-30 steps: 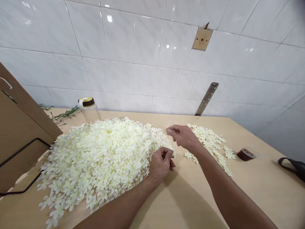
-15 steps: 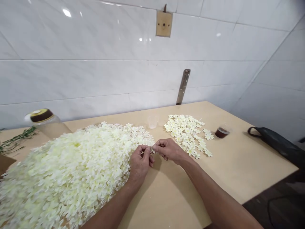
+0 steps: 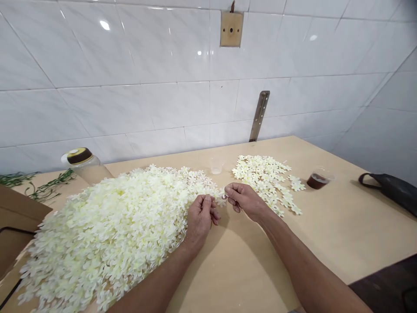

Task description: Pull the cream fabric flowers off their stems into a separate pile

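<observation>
My left hand [image 3: 200, 217] is closed in a pinch at the right edge of a big heap of pale yellow-white artificial flowers [image 3: 124, 217]. Whatever lies between its thumb and finger is too small to make out. Just to the right, my right hand [image 3: 243, 200] pinches a small whitish artificial flower [image 3: 224, 197] between thumb and forefinger. A narrow gap separates the two hands above the table. Beyond my right hand lies a smaller, flatter pile of the same flowers [image 3: 260, 171], with a few spread along its right side.
Behind the hands stands a clear plastic cup [image 3: 216, 166]. A cup of dark liquid [image 3: 319, 179], a black strapped case [image 3: 391, 191], a clear bottle [image 3: 87, 165], green stems [image 3: 52, 184] and a cardboard box [image 3: 19, 213] surround the flowers. A metal bracket [image 3: 259, 115] rises by the tiled wall.
My hands, which were touching at the fingertips, have come apart. The right one holds the small flower away from the left. The view has shifted left, showing more of the box.
</observation>
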`<action>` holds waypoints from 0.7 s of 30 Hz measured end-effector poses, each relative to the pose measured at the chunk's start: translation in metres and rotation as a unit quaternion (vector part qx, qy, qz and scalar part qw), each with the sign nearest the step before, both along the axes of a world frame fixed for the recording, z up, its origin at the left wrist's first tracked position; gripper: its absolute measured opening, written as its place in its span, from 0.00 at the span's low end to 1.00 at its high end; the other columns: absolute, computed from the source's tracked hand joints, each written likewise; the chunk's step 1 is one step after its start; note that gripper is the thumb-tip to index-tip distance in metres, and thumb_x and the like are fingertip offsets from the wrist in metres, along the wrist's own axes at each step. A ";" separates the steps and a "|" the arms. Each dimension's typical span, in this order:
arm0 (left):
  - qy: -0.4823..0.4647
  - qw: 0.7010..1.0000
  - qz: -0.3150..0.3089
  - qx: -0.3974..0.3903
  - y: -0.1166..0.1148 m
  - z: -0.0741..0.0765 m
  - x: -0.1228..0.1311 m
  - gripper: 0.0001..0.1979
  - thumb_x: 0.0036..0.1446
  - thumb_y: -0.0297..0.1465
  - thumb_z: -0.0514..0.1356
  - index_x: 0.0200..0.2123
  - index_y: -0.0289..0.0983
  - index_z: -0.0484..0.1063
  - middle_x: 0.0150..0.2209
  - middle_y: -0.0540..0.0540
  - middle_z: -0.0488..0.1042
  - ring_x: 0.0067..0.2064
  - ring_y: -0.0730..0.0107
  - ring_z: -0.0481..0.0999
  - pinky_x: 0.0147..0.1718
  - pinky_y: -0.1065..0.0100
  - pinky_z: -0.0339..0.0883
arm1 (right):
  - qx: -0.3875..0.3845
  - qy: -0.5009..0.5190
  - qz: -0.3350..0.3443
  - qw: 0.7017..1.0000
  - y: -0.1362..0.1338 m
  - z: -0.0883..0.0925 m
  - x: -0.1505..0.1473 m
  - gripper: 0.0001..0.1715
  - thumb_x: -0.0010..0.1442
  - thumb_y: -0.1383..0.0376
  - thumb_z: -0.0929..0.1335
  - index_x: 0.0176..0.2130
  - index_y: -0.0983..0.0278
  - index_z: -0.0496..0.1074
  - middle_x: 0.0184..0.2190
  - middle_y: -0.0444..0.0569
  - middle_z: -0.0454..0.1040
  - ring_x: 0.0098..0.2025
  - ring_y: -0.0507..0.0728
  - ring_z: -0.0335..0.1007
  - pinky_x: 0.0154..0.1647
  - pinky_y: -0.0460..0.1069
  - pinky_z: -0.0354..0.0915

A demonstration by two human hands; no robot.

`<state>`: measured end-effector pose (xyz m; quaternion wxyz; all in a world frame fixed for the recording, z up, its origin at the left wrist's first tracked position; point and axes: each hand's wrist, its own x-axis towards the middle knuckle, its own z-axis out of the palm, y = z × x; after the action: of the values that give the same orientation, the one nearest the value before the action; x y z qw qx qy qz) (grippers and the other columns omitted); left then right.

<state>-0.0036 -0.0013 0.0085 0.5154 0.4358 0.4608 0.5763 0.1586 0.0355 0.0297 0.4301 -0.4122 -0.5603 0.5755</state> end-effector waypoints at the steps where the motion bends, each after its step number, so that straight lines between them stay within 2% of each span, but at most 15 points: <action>1: 0.000 1.000 -0.001 0.000 0.000 0.001 0.000 0.17 0.59 0.44 0.58 0.33 0.35 0.69 0.27 0.51 0.69 0.19 0.76 0.70 0.14 0.74 0.64 | 0.001 0.001 -0.011 1.000 0.002 0.000 0.003 0.23 0.56 0.48 0.71 0.28 0.65 0.70 0.17 0.39 0.61 0.18 0.47 0.53 0.16 0.43 0.54; 6: 0.000 1.000 -0.004 0.009 -0.001 0.002 0.000 0.17 0.58 0.44 0.59 0.33 0.35 0.69 0.27 0.51 0.69 0.19 0.77 0.71 0.14 0.75 0.64 | 0.002 0.031 -0.070 0.997 0.007 0.004 0.017 0.23 0.53 0.49 0.74 0.29 0.66 0.73 0.18 0.41 0.62 0.18 0.46 0.52 0.16 0.43 0.52; 10: -0.001 1.000 -0.004 0.000 -0.001 0.001 0.001 0.17 0.57 0.45 0.60 0.32 0.35 0.69 0.26 0.52 0.69 0.19 0.77 0.70 0.14 0.75 0.63 | -0.028 0.063 -0.078 0.995 0.008 0.006 0.019 0.26 0.51 0.46 0.74 0.27 0.66 0.71 0.22 0.44 0.66 0.20 0.46 0.51 0.15 0.43 0.51; 14: 0.002 1.000 -0.009 0.001 -0.002 0.001 0.001 0.18 0.56 0.46 0.61 0.32 0.35 0.70 0.26 0.52 0.70 0.19 0.77 0.70 0.14 0.75 0.63 | -0.029 0.072 -0.077 0.994 0.008 0.003 0.014 0.28 0.50 0.44 0.74 0.26 0.65 0.67 0.25 0.45 0.68 0.21 0.47 0.54 0.15 0.43 0.53; 21: 0.010 1.000 -0.012 -0.001 -0.004 0.005 0.000 0.17 0.57 0.44 0.59 0.30 0.34 0.69 0.25 0.51 0.69 0.18 0.78 0.69 0.14 0.75 0.62 | 0.007 0.052 -0.080 0.995 0.010 0.005 0.024 0.27 0.49 0.45 0.74 0.27 0.65 0.69 0.21 0.41 0.62 0.20 0.47 0.51 0.16 0.44 0.52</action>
<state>-0.0031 -0.0057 0.0136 0.5183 0.4459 0.4614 0.5654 0.1831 0.0460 0.0345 0.5062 -0.4218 -0.5065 0.5562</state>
